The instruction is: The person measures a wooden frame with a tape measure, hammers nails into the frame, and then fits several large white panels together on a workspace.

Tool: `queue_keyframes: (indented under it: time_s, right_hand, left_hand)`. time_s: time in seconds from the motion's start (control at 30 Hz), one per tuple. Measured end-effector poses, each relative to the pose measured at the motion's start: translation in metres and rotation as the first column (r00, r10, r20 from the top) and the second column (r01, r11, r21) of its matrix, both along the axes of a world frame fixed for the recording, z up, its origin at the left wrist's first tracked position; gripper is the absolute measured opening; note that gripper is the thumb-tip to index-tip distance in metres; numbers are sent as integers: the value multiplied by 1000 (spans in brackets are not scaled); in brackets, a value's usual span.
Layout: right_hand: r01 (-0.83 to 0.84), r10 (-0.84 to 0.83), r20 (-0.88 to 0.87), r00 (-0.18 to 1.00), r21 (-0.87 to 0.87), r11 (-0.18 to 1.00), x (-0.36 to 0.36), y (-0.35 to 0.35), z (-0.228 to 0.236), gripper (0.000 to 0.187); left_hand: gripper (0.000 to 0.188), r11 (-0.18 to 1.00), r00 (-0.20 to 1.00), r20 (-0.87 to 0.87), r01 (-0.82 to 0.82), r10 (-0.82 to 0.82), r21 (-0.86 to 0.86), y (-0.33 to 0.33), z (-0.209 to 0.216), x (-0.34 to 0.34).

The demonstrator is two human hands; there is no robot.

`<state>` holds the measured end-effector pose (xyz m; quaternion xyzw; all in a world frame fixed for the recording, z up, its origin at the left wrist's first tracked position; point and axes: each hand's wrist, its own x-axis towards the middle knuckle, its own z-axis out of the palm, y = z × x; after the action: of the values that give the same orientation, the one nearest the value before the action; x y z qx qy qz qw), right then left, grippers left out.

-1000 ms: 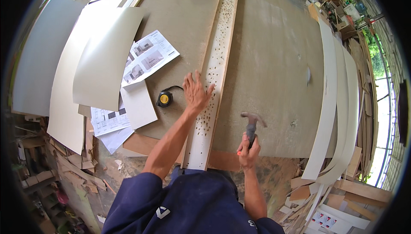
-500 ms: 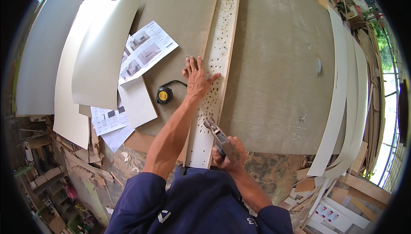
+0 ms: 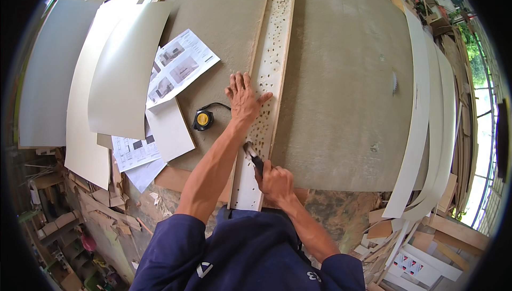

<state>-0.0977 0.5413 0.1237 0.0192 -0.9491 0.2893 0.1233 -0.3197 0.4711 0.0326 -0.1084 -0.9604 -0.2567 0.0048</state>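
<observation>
Left hand: the left hand (image 3: pixel 244 98) lies flat at mid-frame, fingers spread apart and gripping nothing, its palm beside the strip's left edge and its thumb reaching onto the strip; it seems to press there to keep the strip from shifting.
Right hand: the right hand (image 3: pixel 276 183), lower centre, is closed around the dark handle of a metal-headed hammer (image 3: pixel 253 155), whose head is down at the strip's face just below the left wrist.
Strip: the long, narrow, pale wooden strip dotted with many small holes (image 3: pixel 273 72) runs from the top of the frame down to the person's chest, resting on the wide grey-brown board (image 3: pixel 341 78).
Nearby tool: a black-and-yellow tape measure (image 3: pixel 202 120) sits left of the left forearm, within reach.
Papers: printed sheets with small pictures (image 3: pixel 181 67) lie left of centre.
Panels: curved cream sheets (image 3: pixel 125 72) overlap at upper left; narrow white strips (image 3: pixel 421 120) bend along the right.
</observation>
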Motion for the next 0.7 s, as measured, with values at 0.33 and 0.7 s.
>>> queue_keyframes:
  time_s: [0.33, 0.7]
  right_hand:
    - [-13, 12, 19, 1000, 47, 999, 4, 0, -8, 31]
    - [21, -23, 81, 996, 36, 999, 1, -2, -20, 34]
  left_hand:
    - [97, 1000, 999, -51, 15, -15, 12, 3, 2, -1]
    - [98, 1000, 999, 38, 29, -29, -10, 5, 4, -6]
